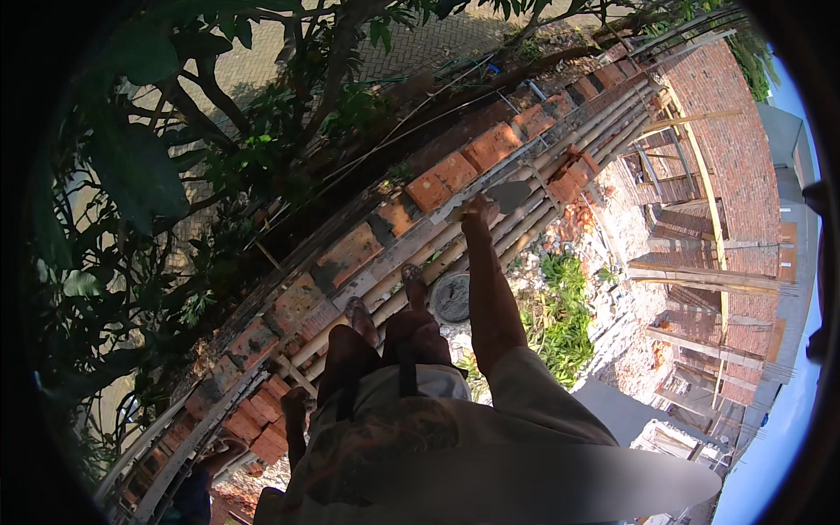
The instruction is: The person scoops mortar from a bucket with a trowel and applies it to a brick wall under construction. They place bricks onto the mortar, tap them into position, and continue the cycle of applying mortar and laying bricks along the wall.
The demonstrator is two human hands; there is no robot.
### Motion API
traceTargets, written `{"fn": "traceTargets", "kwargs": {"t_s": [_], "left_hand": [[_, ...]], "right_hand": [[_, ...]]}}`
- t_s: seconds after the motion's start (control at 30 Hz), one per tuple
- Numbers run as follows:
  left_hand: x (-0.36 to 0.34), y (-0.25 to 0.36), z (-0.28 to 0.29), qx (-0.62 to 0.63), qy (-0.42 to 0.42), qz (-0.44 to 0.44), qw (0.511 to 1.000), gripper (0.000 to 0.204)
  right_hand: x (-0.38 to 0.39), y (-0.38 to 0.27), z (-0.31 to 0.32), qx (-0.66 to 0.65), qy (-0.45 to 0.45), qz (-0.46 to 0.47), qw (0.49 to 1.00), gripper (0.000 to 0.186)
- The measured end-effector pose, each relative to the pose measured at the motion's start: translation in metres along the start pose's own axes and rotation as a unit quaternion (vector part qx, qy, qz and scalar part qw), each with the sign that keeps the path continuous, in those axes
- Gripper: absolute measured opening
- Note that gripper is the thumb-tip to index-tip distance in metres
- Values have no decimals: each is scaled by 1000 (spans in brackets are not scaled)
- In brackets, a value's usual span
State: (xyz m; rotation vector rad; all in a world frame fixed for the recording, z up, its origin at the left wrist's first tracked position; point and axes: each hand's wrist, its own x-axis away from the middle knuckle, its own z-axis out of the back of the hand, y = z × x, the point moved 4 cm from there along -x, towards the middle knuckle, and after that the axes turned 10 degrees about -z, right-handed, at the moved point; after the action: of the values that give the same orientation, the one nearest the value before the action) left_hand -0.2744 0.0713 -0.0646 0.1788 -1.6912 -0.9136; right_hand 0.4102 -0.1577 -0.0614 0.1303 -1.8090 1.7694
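My right hand [479,208] is closed on a trowel, its grey pointed blade [509,194] over the bamboo poles [553,150], just right of a row of orange bricks [437,182] with grey mortar between some. My left hand [296,404] hangs in shadow at lower left, near stacked bricks [255,409]; its fingers are too dark to read. Below my right hand, left of the forearm, a round bucket of grey mortar [451,297] sits beside the poles. My sandalled feet [363,319] stand on the narrow pole platform along the brickwork.
Leafy branches [131,175] and a paved path [367,44] lie below on the left. On the right are green plants [551,315], rubble, a curved brick wall [726,157] and bamboo scaffolding [691,276]. Another person's arm [226,455] shows at lower left. More bricks [573,175] rest on the poles.
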Motion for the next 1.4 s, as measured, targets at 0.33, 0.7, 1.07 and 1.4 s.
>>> {"fn": "traceTargets", "kwargs": {"t_s": [0.33,0.7,1.07,1.4], "left_hand": [[19,4,8,-80,45,14,996,12],[-2,14,-11,-360,-57,-73,929,21],[-34,-3,9,-2,-81,15,997,17],[0,2,1,-392,-51,-104,913,24]], "right_hand": [[101,-28,10,248,38,93,964,20],[192,-93,-32,-178,-575,-310,736,30],[184,-58,-77,-566,-480,-296,601,25],[157,-43,-79,-534,-468,-261,655,38]]}}
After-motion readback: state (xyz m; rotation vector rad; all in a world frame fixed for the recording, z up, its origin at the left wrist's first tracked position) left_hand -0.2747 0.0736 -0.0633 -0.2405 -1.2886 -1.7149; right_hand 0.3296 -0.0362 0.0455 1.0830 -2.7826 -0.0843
